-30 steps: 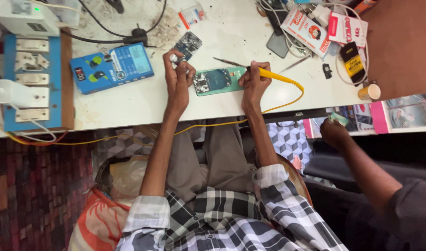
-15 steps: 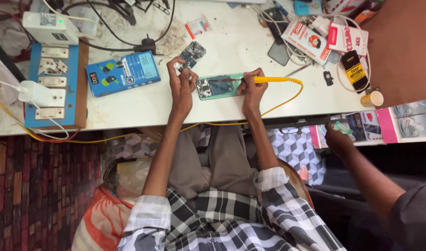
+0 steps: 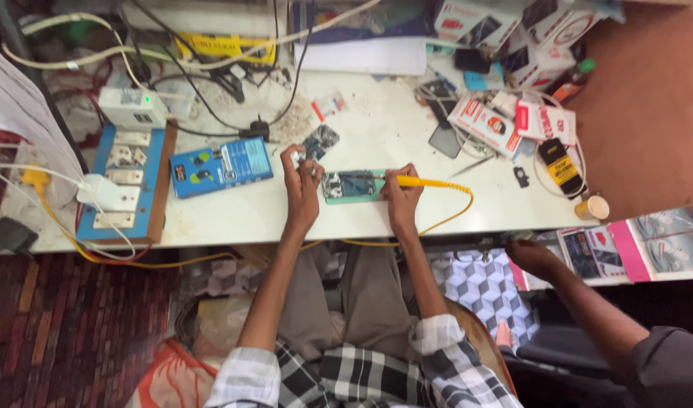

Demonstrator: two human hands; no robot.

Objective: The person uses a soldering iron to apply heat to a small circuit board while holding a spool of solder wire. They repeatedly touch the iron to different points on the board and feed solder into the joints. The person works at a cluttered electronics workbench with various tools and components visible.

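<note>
Far left on the white workbench [image 3: 286, 219]: a blue switchboard panel [image 3: 123, 185] with a white plug [image 3: 103, 192] seated in it, yellow cable trailing off the edge. Just right of it lies a blue tester unit [image 3: 222, 167]. Next, your left hand [image 3: 302, 181], fingers curled together at the left end of the opened phone [image 3: 352, 186]; they seem to pinch something small there, too small to tell what. A loose circuit board [image 3: 320, 140] sits just above that hand. The phone lies flat near the front edge of the bench, between your two hands, innards facing up. Your right hand [image 3: 401, 199] is clamped on the yellow-handled soldering iron [image 3: 418, 182], tip over the phone, yellow cord looping off to the right. Further right: red-and-white boxes [image 3: 486, 121], a small cup [image 3: 592, 207] at the bench corner. Lower right, another person's hand [image 3: 534, 257] rests below the bench edge.
</note>
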